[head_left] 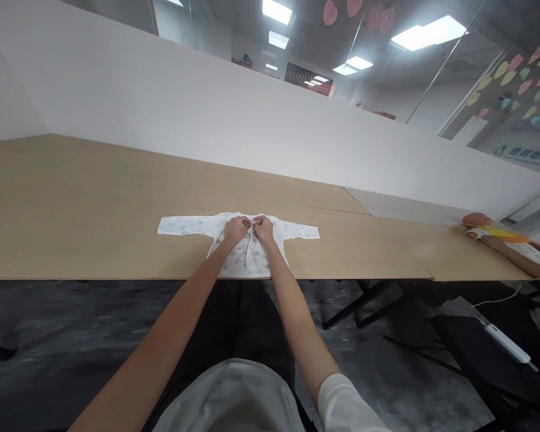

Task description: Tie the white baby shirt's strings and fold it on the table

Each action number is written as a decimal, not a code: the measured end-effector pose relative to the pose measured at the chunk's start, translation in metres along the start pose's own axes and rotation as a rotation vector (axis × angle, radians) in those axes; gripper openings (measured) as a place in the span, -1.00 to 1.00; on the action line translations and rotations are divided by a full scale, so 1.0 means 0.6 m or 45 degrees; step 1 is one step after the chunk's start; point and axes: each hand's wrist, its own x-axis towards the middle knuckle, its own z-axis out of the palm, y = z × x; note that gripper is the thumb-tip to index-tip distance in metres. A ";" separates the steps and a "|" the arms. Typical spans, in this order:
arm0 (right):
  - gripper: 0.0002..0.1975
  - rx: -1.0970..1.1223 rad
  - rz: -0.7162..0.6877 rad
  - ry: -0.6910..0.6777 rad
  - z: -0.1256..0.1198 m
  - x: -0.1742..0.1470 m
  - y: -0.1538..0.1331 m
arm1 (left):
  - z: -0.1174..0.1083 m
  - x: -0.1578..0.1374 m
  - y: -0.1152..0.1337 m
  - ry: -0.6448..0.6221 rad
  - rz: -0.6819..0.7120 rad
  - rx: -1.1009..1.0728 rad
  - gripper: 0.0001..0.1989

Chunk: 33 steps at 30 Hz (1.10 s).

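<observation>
A small white baby shirt point(234, 259) with a faint print lies spread on the table point(94, 204), both sleeves stretched out sideways. Its hem reaches the table's front edge, and a front opening runs down the middle. At the top of that opening, just below the neckline, my left hand point(236, 229) pinches the fabric. Close beside it, my right hand point(263, 228) pinches the other side of the opening. The fingertips of both hands nearly meet. Whatever small fastening may lie between them is too small to make out.
A white wall point(207, 120) with glass above it stands behind the table. At the far right, another person's hands point(474, 234) rest on the table near yellow and white cloth point(499, 233). A black stool point(481, 342) holding a white power strip point(507, 343) stands at lower right.
</observation>
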 end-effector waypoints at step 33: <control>-0.71 0.123 -0.194 -0.061 0.000 0.005 0.009 | 0.004 0.000 -0.010 0.039 -0.046 -0.373 -0.71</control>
